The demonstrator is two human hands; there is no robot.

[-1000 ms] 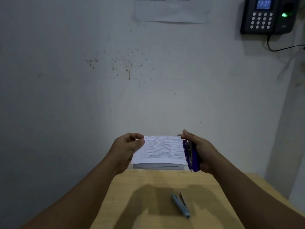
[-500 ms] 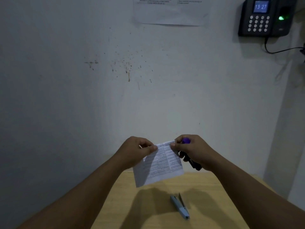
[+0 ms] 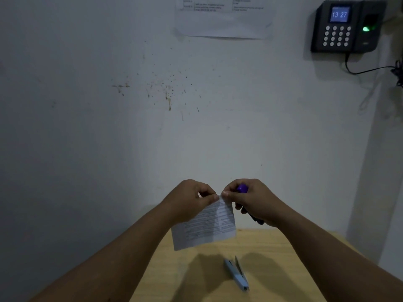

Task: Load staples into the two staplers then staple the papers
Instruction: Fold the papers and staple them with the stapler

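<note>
— What is held above the counter point(image 3: 272, 258)?

— A small stack of printed papers point(image 3: 205, 227), lifted clear of the wooden counter and hanging tilted, its lower left corner dipping toward the counter's far edge. The left hand point(image 3: 192, 201) pinches the top corner of the stack, thumb and forefinger pressed together on the paper, the other fingers curled behind it.

— And the right hand?

— The right hand point(image 3: 255, 201) meets the left at that same top corner, fingertip touching the paper's edge. Its fingers are wrapped around a purple stapler point(image 3: 242, 188); the rounded purple end shows above the knuckles and a dark end juts out below the palm. Whether the stapler's mouth bites the paper cannot be told from this angle.

— Where is the second stapler?

— A light blue stapler point(image 3: 236, 273) lies on the counter, near its middle, just below the hanging papers and apart from both hands. Its top arm stands raised, open in a narrow V.

— What surrounds the scene?

— A pale wall point(image 3: 87, 127) marked with brown specks rises behind the counter's far edge. A printed notice point(image 3: 222, 20) is fixed high on it, and to the right a dark keypad clock terminal point(image 3: 344, 27) shows 13 27, a green light glowing beside its display and a black cable point(image 3: 366, 71) trailing right.
</note>
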